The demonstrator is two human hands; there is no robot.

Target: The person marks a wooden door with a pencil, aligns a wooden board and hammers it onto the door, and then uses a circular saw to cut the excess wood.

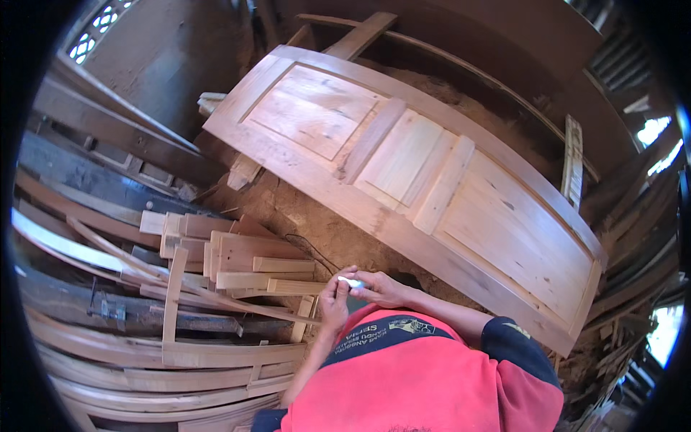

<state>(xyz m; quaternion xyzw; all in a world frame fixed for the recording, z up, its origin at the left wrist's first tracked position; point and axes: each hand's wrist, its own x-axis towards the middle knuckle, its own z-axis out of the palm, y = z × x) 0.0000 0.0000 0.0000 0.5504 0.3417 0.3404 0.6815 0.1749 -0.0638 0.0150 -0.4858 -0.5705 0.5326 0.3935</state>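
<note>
Close in front of my chest, both hands meet around a small white object [351,282], partly covered by fingers; its kind is too small to make out. My left hand [334,304] is closed, its fingertips at the object's left side. From the right, my right hand [384,289] pinches the same object with bent fingers. Beyond the hands lies a wooden panelled door [403,209], flat and raised above the ground, with recessed panels and two crosspieces. Neither hand touches it.
Stacked wooden offcuts [252,255] lie left of my hands. Long boards [216,356] fill the lower left, with a metal clamp [111,309] on a dark beam. Sawdust [288,205] covers the ground under the door. Scrap wood [612,345] piles up at the right.
</note>
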